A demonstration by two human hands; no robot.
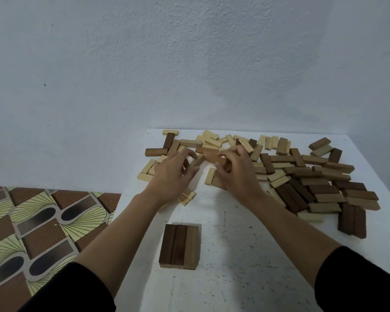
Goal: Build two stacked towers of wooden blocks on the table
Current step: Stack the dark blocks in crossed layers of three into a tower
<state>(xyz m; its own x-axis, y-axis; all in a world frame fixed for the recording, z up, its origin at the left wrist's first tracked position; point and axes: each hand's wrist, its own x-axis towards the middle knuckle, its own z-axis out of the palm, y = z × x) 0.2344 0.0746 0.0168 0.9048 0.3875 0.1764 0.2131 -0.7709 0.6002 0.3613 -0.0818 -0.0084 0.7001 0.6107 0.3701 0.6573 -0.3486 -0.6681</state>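
A short stack of brown blocks (pixel 179 246), three side by side on top, stands on the white table (pixel 234 255) near me. A wide scatter of loose light and dark wooden blocks (pixel 313 183) covers the far and right part of the table. My left hand (pixel 171 174) grips a tan block (pixel 196 162) among the far blocks. Beside it, my right hand (pixel 235 170) grips a reddish-brown block (pixel 214 159) between thumb and fingers. Both hands are lifted slightly over the pile.
A pale wall rises just behind the table. Left of the table lies a patterned brown and yellow floor (pixel 43 228). A pair of light blocks (pixel 187 197) sits under my left wrist. Dark blocks (pixel 352 221) lie close to the right edge.
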